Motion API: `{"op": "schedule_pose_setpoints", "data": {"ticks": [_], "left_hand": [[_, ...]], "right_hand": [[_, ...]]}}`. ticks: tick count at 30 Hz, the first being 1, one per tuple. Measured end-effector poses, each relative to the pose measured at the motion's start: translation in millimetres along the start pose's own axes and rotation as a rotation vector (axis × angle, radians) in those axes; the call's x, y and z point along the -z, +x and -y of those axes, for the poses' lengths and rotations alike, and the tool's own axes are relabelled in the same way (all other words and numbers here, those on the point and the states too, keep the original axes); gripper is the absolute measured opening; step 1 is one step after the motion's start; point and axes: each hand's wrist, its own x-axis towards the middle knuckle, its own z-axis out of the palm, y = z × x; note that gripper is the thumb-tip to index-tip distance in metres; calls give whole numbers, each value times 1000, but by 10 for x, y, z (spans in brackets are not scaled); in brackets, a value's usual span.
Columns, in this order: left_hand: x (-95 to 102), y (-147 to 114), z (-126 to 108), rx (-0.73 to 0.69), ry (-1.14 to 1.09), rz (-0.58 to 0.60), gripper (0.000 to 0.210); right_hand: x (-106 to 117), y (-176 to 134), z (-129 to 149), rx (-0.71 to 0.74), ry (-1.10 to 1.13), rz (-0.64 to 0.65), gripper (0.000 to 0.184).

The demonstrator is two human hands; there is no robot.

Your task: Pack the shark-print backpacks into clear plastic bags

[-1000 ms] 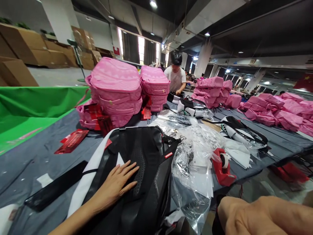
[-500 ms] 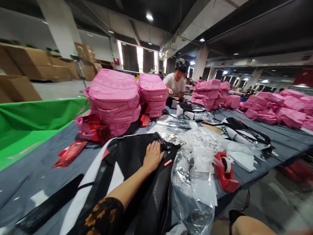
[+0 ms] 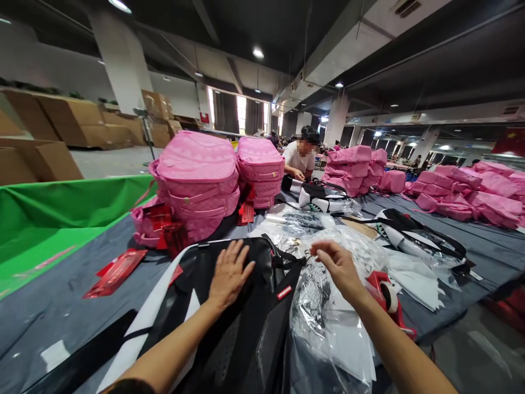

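One backpack (image 3: 241,323), one tape dispenser (image 3: 376,280)
Left hand (image 3: 230,275) is lying open on the backpack; right hand (image 3: 338,268) is curling right of it (grip unclear).

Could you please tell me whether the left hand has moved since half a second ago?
Yes, the left hand has moved leftward over the black backpack, away from the red tape dispenser.

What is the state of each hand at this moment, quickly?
Left hand: open, spread on the black-and-white backpack, grasping nothing visible.
Right hand: partly curled near the clear plastic bags; whether it holds anything cannot be told.
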Motion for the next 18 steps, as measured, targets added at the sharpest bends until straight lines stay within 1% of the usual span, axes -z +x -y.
{"op": "schedule_pose_setpoints", "data": {"ticks": [1,2,3,5,7,10,14,16,18], "left_hand": [[-13,-22,119,81,32,-24,63],[-34,-53,212,138,57,-23,67],[-61,-90,273,158,76,-5,69],[-121,-165,311,105,101,32,69],[-180,-226,286,40,117,24,67],[-264,-280,267,15,147,-44,67],[-327,-339,337,-13,169,-83,65],[-324,-367,363,-32,164,-66,63],[-309,-381,363,-39,162,-69,65]], "right_hand": [[-3,121,-222,-83,-130,26,19],[-11,242,-459,-160,-270,50,18],[-27,363,-696,-223,-409,67,19],[-75,600,-1128,-286,-595,71,20],[-126,846,-1463,-305,-693,64,20],[-131,1275,-1815,-340,-852,53,22],[36,1887,-2219,-421,-1027,57,24],[141,2106,-2442,-465,-1079,100,19],[229,2218,-2673,-513,-1118,152,19]]}}
